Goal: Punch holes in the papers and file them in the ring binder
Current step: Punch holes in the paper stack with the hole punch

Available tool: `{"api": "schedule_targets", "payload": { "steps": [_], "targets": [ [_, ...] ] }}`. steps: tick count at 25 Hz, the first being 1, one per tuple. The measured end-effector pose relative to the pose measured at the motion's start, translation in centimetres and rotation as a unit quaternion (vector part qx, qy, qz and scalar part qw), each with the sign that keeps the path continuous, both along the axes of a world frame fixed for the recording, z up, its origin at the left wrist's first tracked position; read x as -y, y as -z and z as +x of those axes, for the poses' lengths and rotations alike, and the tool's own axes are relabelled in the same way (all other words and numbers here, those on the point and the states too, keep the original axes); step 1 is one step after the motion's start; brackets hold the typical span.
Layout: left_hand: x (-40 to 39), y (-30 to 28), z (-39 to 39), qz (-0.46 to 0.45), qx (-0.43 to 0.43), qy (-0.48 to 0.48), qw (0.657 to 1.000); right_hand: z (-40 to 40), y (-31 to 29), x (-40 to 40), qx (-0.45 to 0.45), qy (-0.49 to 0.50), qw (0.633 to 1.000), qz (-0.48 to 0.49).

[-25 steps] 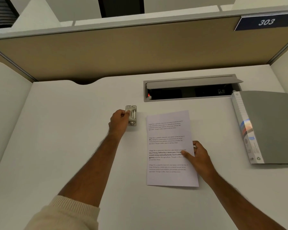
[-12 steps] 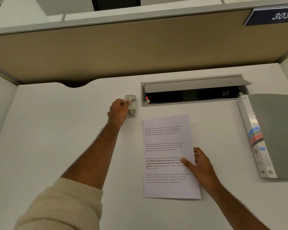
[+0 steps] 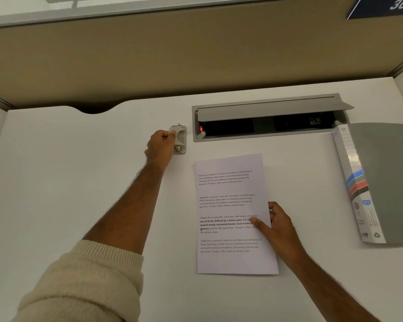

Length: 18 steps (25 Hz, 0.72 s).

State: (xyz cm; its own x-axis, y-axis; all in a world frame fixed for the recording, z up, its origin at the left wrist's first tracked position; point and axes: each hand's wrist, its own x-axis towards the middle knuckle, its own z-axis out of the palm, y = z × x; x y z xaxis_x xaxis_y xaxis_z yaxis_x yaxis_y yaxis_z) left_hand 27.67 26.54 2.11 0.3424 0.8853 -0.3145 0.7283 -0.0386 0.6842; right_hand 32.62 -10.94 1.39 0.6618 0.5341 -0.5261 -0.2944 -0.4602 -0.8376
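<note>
A small grey metal hole punch sits on the white desk, left of the cable tray. My left hand reaches out and grips its left side with curled fingers. A printed sheet of paper lies flat in the middle of the desk. My right hand holds its right edge, thumb pressed on top of the page and fingers curled at the margin. A closed grey ring binder lies at the right, its labelled spine facing the paper.
A recessed cable tray with its lid raised and a red light inside sits at the back of the desk. A tan partition wall stands behind, with white side panels at both ends.
The view has shifted, so everything sits lower in the frame. My left hand has closed more firmly on the hole punch. The right hand stays on the paper.
</note>
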Motion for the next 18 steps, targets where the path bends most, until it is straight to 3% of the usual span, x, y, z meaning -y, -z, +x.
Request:
{"api": "schedule_targets", "payload": {
  "steps": [6, 9, 14, 18],
  "targets": [
    [2.4, -1.0, -2.6, 0.056, 0.078, -0.077, 0.992, -0.2, -1.1, 0.0, 0.007, 0.005, 1.000, 0.005],
    [5.6, -1.3, -5.4, 0.053, 0.126, -0.051, 0.989, -0.7, -2.4, -0.2, 0.020, 0.004, 1.000, 0.011],
    [13.3, -3.5, -9.9, -0.125, 0.192, -0.021, 0.973, -2.0, -5.1, 0.0, 0.026, -0.001, 0.999, 0.038],
    [17.7, -5.2, -13.5, -0.284, 0.215, -0.002, 0.934, -3.4, -6.7, 1.0, 0.025, -0.007, 0.998, 0.053]
  ]
}}
